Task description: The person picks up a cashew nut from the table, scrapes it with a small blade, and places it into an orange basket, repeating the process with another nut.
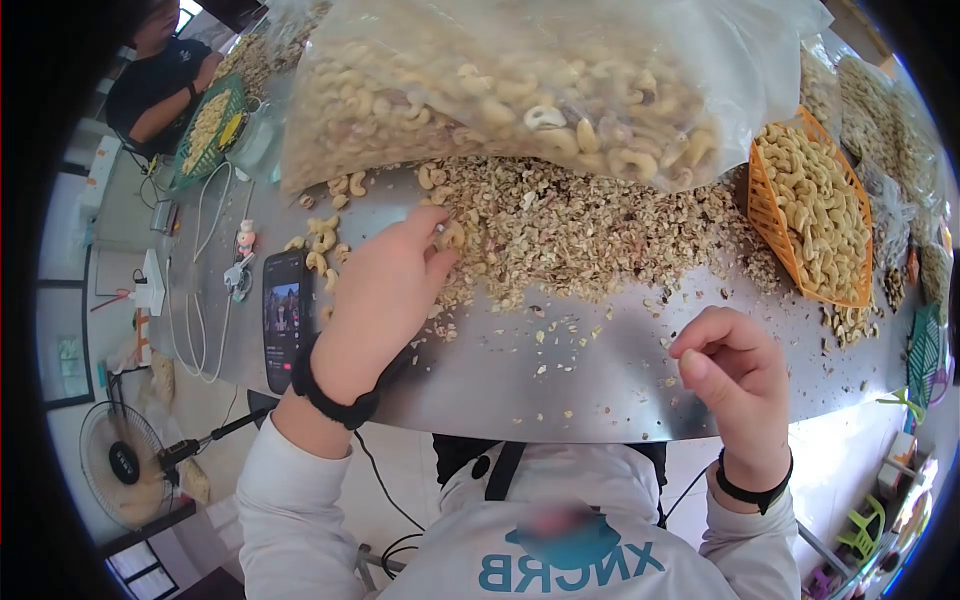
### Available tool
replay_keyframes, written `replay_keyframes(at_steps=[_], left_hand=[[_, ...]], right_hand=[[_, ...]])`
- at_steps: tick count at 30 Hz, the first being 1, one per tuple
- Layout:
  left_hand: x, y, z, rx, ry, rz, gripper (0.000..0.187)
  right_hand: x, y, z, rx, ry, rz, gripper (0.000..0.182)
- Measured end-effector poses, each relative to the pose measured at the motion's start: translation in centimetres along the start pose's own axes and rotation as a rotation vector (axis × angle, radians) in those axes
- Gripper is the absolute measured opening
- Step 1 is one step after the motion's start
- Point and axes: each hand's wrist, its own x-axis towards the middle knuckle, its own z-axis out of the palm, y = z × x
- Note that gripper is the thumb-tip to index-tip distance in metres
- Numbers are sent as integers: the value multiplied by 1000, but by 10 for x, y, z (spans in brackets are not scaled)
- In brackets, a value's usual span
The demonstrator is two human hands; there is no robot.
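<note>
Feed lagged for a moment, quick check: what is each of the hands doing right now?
Left hand: fingers pinched on a cashew at the pile's edge.
Right hand: curled shut above the table; contents cannot be told.

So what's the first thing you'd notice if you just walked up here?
Probably the huge clear bag of cashews slumped across the far side of the metal table, with a heap of shells and crumbs spilling below it. Next, the orange basket of cashews at the right. The left hand reaches into the heap, and the right hand hovers curled near the table's edge.
</note>
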Motion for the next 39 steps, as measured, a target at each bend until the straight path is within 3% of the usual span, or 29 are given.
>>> replay_keyframes(at_steps=[7, 13, 20, 23, 29, 32, 35, 39], left_hand=[[-4, -6, 2, -155, 19, 4, 19], [-27, 12, -15, -834, -276, -170, 23], [-53, 41, -4, -1306, -466, -96, 21], [-55, 44, 6, -1314, -447, -7, 26], [-58, 46, 14, -1444, -453, -44, 34], [-61, 41, 15, -1279, -451, 82, 33], [-68, 47, 13, -1404, -439, 20, 32], [-70, 41, 10, -1143, -485, 163, 40]], right_hand=[[5, 13, 17, -5, -104, 58, 11], [11, 18, 28, -40, -179, 69, 16], [13, 28, 49, 41, -185, 13, 34], [14, 34, 47, 70, -186, -25, 38], [18, 36, 39, -25, -241, -109, 36], [17, 35, 38, 5, -211, -94, 35], [16, 36, 38, 92, -188, -59, 37], [15, 29, 35, 135, -203, -2, 43]])
